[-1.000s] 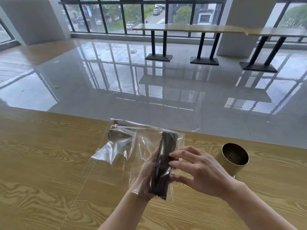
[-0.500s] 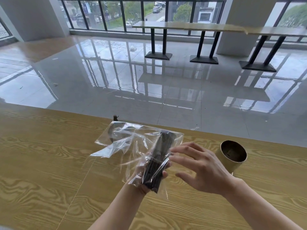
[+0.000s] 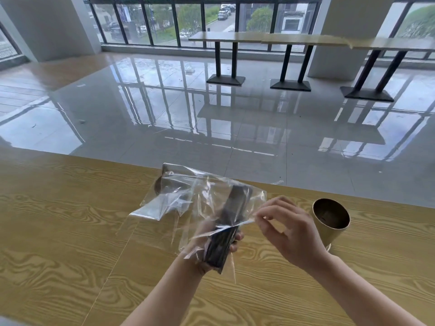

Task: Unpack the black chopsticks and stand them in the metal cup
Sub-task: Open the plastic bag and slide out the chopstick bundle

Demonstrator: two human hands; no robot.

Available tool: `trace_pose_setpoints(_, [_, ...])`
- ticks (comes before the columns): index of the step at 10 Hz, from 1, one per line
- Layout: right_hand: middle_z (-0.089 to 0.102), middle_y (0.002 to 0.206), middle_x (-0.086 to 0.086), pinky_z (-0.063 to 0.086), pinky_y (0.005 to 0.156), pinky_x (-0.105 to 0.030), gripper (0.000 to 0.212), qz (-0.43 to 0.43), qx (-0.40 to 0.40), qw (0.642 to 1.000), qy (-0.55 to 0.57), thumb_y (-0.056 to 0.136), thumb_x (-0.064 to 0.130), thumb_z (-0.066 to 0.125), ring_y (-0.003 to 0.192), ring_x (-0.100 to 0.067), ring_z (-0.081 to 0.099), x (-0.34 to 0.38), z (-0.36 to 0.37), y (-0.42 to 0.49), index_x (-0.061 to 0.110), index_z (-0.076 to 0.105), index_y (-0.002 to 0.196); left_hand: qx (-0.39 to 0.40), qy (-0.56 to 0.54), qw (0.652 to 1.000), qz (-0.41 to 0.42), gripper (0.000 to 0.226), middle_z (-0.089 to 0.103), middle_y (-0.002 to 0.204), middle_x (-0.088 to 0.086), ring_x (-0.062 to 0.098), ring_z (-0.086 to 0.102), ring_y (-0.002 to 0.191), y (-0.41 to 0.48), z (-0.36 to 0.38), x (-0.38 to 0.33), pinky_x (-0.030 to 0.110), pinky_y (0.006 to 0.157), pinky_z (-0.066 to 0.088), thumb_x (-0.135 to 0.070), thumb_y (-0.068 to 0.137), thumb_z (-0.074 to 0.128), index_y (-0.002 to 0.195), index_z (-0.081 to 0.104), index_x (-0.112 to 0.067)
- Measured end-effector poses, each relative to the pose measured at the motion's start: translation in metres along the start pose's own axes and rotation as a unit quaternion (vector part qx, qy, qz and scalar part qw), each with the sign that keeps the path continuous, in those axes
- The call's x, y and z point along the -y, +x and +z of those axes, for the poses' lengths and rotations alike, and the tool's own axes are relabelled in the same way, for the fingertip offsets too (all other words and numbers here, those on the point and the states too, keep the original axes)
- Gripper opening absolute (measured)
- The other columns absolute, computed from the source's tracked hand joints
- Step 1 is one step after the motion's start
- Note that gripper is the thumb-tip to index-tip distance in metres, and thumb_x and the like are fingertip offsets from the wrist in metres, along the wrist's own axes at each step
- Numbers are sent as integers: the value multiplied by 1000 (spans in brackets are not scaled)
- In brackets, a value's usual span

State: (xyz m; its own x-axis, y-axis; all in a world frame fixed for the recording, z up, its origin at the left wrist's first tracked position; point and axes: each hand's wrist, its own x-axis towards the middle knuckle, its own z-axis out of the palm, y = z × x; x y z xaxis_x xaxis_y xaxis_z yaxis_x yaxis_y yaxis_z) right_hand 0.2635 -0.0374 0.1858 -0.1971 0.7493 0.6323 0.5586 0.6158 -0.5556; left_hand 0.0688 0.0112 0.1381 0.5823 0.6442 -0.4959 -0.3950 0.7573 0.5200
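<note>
A bundle of black chopsticks (image 3: 227, 228) sits inside a clear plastic bag (image 3: 188, 201), held above the wooden table. My left hand (image 3: 207, 245) grips the lower part of the bundle through the plastic and is mostly hidden behind it. My right hand (image 3: 290, 228) pinches a strip of the bag's plastic between thumb and fingertip, pulled to the right of the bundle. The metal cup (image 3: 330, 220), gold-toned and upright with its mouth open, stands on the table just right of my right hand.
The wooden table (image 3: 70, 243) has its far edge just beyond the bag, with a glossy tiled floor past it. A small dark round thing (image 3: 157, 187) lies on the table under the bag's far end. Long tables (image 3: 270, 40) stand by the windows.
My right hand went from resting its fingers on the bundle to spread open, and now pinches the plastic and pulls it rightward. The bag has crumpled and shifted slightly.
</note>
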Motion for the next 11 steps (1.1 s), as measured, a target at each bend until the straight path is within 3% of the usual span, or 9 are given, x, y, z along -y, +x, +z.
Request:
trace_pose_setpoints(1, [74, 76, 10, 60, 64, -33, 11, 194, -72, 976, 72, 90, 17, 68, 70, -10, 71, 3, -12, 12, 25, 72, 83, 81, -11, 997, 14, 53, 67, 75, 15, 23, 63, 47, -1, 6, -2, 27, 33, 50, -29, 61, 92, 91, 65, 4])
trace_pose_setpoints(2, [76, 83, 10, 60, 69, -34, 15, 241, -10, 969, 61, 90, 14, 71, 75, -8, 71, 1, -19, 18, 28, 72, 90, -73, 102, 992, 34, 30, 69, 61, 4, 16, 63, 44, 7, -2, 7, 24, 38, 50, -32, 99, 46, 89, 59, -7])
trace_pose_setpoints(3, [73, 112, 14, 54, 95, -36, 32, 202, 67, 971, 111, 88, 16, 74, 109, -8, 67, 3, -23, 15, 31, 68, 116, -155, 157, 974, 50, 43, 67, 50, -1, 14, 64, 41, 3, 1, 4, 25, 41, 53, -34, 107, 28, 81, 55, -13])
trace_pose_setpoints(5, [63, 135, 5, 32, 117, -52, 52, -124, 179, 949, -228, 86, 58, 70, 132, -18, 52, 5, -14, 21, 31, 65, 129, -169, 171, 970, 26, 39, 64, 56, 9, 21, 63, 43, 4, 19, -2, 26, 39, 51, -32, 103, 41, 83, 61, -5])
trace_pose_setpoints(6, [74, 99, 4, 51, 96, -50, 13, -151, 111, 958, -216, 92, 29, 73, 102, -20, 67, 4, -10, 29, 19, 77, 98, -172, 173, 970, 9, 42, 65, 54, 2, 13, 62, 42, 15, 14, 0, 27, 46, 53, -24, 106, 28, 76, 55, -12])
trace_pose_setpoints(8, [73, 75, 15, 56, 69, -20, 15, 128, -14, 991, -29, 89, 17, 74, 73, -5, 69, 4, -32, 69, 30, 71, 82, -172, 136, 975, 22, 36, 67, 51, -3, 12, 63, 41, 1, 5, 7, 24, 40, 52, -23, 106, 30, 83, 56, -16])
trace_pose_setpoints(9, [72, 63, 3, 61, 65, -40, 18, 265, -52, 963, -1, 84, 12, 72, 59, -21, 68, -8, -50, 102, 20, 72, 68, -142, 134, 981, -13, 34, 66, 50, -2, 13, 62, 39, 11, -1, 7, 24, 39, 51, -20, 106, 31, 83, 56, -15])
trace_pose_setpoints(10, [70, 61, -2, 62, 71, -51, 14, 298, 6, 954, -31, 84, 13, 71, 61, -22, 68, -14, -60, 118, 16, 73, 71, -127, 162, 979, -1, 30, 68, 59, -5, 11, 64, 46, 11, -2, 13, 25, 43, 52, -25, 106, 35, 88, 58, -16])
trace_pose_setpoints(11, [72, 81, 8, 56, 65, -29, 14, 232, 22, 962, -144, 87, 23, 74, 67, -8, 65, -12, -66, 116, 20, 75, 101, -36, 196, 979, 31, 32, 69, 64, 2, 16, 66, 51, 5, -7, 9, 27, 43, 53, -30, 107, 38, 99, 60, -7])
